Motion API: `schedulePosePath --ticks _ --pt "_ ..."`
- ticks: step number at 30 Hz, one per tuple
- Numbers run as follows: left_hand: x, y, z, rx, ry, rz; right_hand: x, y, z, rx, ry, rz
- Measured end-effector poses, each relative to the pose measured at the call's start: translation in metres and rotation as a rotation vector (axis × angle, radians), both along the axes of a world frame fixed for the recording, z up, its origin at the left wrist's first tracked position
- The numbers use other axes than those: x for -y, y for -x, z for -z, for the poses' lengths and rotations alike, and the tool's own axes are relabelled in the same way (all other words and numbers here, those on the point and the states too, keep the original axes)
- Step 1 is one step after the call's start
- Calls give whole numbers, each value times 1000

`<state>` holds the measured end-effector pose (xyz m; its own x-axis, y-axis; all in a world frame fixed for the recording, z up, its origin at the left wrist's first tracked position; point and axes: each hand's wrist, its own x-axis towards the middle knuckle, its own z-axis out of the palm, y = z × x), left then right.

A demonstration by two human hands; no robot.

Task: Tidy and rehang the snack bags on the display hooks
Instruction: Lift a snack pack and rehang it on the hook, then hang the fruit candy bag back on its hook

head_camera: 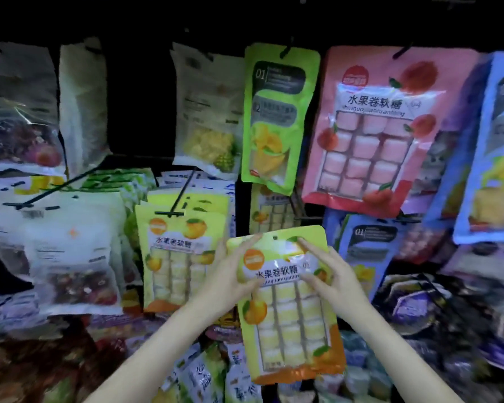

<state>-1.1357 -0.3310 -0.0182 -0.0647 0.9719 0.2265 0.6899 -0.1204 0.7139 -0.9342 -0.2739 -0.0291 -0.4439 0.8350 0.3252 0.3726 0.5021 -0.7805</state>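
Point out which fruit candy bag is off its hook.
The yellow candy bag held in both hands; the pink bag hangs on its hook.

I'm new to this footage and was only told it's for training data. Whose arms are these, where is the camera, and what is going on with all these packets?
There is no machine here: a person wears one wide-angle camera on the head, looking forward and down, so the two bare arms coming up from the bottom are that person's own. The left hand and the right hand together hold a yellow-green candy bag by its upper part, fingers curled round its edges. The small hanging hole at its top is free, so the bag is not on a hook yet. In front is a shop display of snack bags on black hooks: a matching yellow bag to the left, a green mango bag above and a pink candy bag to the upper right. More packets lie loose below.
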Motion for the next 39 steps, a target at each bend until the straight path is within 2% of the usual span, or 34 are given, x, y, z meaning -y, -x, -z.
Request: schedulePosePath --ticks 2,8,14,21,28,32,36,39 --pt "-14 -11 10 -83 13 -3 -9 -12 16 39 41 55" --pt "-41 -31 0 -262 -80 -20 -27 -16 8 -55 74 125" --pt "-44 -32 -4 -463 -122 -70 -30 -11 10 -34 -2 130" --pt "-37 -33 4 -491 -297 -52 -22 -20 12 -74 -2 105" --pt "-55 -41 -11 -474 -127 -131 -39 -14 4 -56 63 105" --pt "-62 -36 -9 -542 -104 -110 -44 -3 1 6 52 139" --pt "-68 -33 -7 -644 -43 -142 -56 18 2 130 16 283" --pt "-61 -24 -5 -624 -156 -139 -70 35 6 240 -47 363"
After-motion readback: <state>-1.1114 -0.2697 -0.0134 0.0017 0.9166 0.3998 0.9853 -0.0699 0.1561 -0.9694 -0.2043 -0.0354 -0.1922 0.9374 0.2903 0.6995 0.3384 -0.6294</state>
